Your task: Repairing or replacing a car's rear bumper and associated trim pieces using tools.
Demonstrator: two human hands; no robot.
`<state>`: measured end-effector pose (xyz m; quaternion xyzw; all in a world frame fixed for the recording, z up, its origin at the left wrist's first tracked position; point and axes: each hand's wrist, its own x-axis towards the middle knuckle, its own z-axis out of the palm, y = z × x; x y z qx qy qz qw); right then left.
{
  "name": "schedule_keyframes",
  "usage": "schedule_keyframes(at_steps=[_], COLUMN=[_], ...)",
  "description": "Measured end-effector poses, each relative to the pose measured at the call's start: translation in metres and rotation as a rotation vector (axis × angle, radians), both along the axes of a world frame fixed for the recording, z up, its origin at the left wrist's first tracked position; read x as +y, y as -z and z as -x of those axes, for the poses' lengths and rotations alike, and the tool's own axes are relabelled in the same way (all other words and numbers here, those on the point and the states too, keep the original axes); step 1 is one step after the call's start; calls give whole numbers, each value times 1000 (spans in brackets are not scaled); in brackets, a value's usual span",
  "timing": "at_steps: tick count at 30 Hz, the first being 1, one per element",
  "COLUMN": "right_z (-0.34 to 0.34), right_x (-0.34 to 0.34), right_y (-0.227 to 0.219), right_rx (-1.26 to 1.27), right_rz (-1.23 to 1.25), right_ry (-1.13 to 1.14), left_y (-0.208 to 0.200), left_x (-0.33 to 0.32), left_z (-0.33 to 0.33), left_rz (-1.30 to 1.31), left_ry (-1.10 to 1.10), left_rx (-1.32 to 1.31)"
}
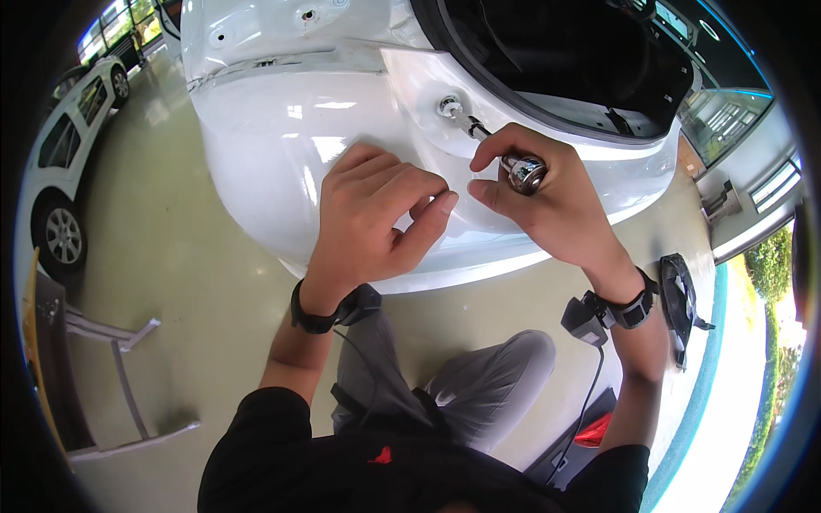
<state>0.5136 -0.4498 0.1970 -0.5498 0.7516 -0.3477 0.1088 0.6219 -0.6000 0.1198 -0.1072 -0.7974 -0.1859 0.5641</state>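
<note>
My right hand (560, 192) is wrapped round a chrome ratchet wrench (527, 176), its shiny round head showing between thumb and forefinger. From it an extension bar (475, 126) runs up and left, its tip at a round recess (449, 106) in the white car body (265, 162). Whether the tip sits on a bolt I cannot tell. To the left, my left hand (376, 209) hovers over the panel with curled fingers, thumb and forefinger nearly meeting. Anything held at those fingertips is hidden or too small to make out.
A dark window opening (556, 68) lies beyond the tool. Another white car (73, 162) stands at far left, above a metal-legged stand (128, 385). A black part (678, 299) lies on the floor at right. A cable (590, 402) hangs from my right wrist device.
</note>
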Motion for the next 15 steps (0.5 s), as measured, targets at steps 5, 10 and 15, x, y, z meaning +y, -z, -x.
schedule_keyframes(at_steps=[5,10,15], right_z=[-7,-20,-1], right_x=[-2,-8,-3], right_y=[33,32,2], right_rx=[-851,-1145,-45], right_rz=[327,526,20], right_ry=[89,76,35], left_y=[0,0,0], left_x=[-1,-2,-5], left_z=[2,1,1], left_rz=[15,4,-6], left_ry=[13,18,33], left_rx=[2,1,9])
